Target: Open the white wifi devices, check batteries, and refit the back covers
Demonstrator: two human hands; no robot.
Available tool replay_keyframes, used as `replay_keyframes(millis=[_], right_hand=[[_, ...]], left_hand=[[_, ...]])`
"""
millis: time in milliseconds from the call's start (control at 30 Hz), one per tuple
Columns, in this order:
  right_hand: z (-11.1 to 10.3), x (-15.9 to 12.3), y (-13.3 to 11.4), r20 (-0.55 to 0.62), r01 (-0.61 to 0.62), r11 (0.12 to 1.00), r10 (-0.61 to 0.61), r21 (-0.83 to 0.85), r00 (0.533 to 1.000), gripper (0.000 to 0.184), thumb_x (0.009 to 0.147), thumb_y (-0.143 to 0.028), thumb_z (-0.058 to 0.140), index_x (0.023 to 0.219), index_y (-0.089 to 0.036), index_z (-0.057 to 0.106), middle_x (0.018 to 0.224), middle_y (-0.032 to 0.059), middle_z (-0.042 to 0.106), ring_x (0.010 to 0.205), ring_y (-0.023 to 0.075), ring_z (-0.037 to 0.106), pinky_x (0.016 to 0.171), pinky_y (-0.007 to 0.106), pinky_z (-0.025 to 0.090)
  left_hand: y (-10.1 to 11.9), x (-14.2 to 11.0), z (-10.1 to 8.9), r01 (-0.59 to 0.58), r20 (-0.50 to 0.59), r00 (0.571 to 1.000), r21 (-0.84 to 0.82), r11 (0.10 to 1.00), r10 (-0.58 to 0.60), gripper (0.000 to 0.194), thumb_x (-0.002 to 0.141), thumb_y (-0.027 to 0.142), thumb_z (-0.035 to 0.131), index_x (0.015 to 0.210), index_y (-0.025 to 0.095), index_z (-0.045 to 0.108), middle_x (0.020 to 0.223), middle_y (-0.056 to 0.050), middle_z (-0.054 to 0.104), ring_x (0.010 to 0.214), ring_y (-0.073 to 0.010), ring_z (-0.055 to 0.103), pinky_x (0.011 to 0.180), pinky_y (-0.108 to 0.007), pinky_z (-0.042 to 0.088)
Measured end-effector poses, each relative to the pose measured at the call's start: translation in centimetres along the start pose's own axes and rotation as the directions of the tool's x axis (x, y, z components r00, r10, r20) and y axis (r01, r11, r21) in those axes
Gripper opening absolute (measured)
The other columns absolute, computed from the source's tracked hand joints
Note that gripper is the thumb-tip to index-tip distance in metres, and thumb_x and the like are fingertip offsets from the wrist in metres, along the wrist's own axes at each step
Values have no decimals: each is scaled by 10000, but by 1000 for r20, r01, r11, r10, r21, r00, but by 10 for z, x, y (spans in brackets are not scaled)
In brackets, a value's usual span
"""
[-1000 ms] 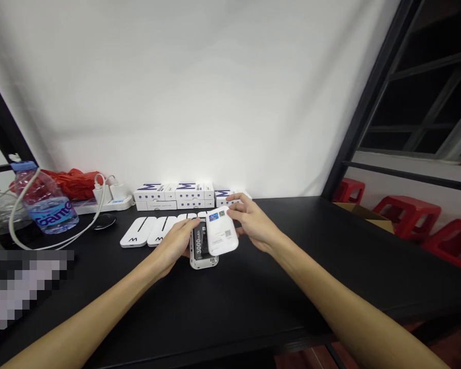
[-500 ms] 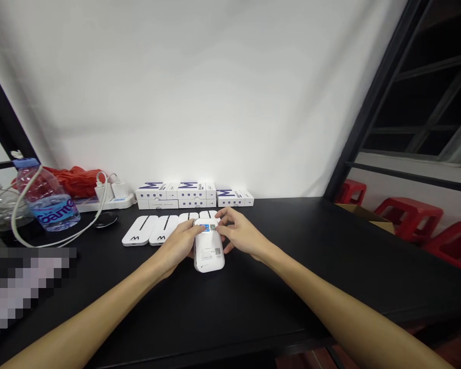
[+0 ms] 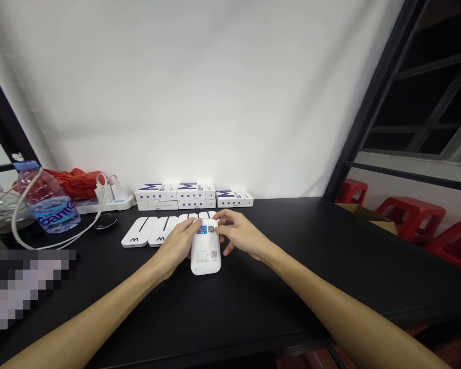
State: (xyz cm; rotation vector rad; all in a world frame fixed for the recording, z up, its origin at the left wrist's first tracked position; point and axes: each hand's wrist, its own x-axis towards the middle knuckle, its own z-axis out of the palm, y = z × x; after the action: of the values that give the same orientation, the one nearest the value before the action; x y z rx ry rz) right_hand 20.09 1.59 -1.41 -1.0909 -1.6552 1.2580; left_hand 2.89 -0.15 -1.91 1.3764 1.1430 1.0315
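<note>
A flat white pocket device (image 3: 204, 254) with rounded corners is held over the black table, its labelled back towards me. Blue stickers, a small dark square and a QR code show on that side. My left hand (image 3: 181, 237) is closed on its left edge, thumb near the top corner. At the upper right corner, the thumb and bent index finger of my right hand (image 3: 233, 231) grip the edge, its other fingers curled behind. Just behind lie several similar white devices (image 3: 140, 230), dark stripe up, some partly hidden by my hands.
White boxes (image 3: 157, 193) with purple lettering stand in stacks by the wall. To the left are a water bottle (image 3: 54, 205), a looped white cable (image 3: 17, 220), a power strip (image 3: 119, 203) and a black mouse (image 3: 105, 221). Red stools (image 3: 413, 215) stand beyond the table's right side.
The held device has shifted slightly left and towards me, and its labelled back now shows more squarely. Both hands keep almost the same places at its upper edges.
</note>
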Motion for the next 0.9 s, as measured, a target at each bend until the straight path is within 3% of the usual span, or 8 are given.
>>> replay_keyframes(millis=[333,467,633,767,900], right_hand=[[-2,-3,-8,15,34,999,-34,29,999,162,801,-279,599,937,-192,586,892,50,558,746,150,563,459,242,554],[1,-1,-7,21,78,997,-78,13,997,288,840,-435,567,754,-162,600,722,22,547,642,133,566,455,262,549],[3,0,-4,14,184,981,-185,55,983,330,851,-411,567,636,-165,517,546,-23,537,448,88,527,433,227,474],[6,0,-2,-49,190,978,-187,86,981,320,840,-415,588,649,-163,534,549,-24,546,444,84,532,437,217,461],[14,0,0,-180,181,974,-156,133,971,337,845,-451,579,675,-164,533,571,-17,559,453,90,557,461,225,491]], left_hand=[[0,-1,2,-53,-14,999,-12,999,52,377,808,567,524,891,210,612,809,-22,637,693,-172,566,565,-255,419],[0,-2,2,-134,-9,991,5,991,134,353,813,535,544,838,191,619,815,-25,642,719,-174,579,607,-265,429],[1,-5,5,-124,40,991,-140,982,131,350,832,512,539,826,171,621,811,-41,650,734,-184,588,656,-283,458],[1,-5,8,-115,-49,993,-114,987,110,357,822,539,536,838,191,616,786,-20,637,701,-173,560,617,-268,442],[0,-3,6,-98,-210,970,135,986,125,392,837,565,473,788,200,606,769,-24,644,706,-199,550,614,-285,404]])
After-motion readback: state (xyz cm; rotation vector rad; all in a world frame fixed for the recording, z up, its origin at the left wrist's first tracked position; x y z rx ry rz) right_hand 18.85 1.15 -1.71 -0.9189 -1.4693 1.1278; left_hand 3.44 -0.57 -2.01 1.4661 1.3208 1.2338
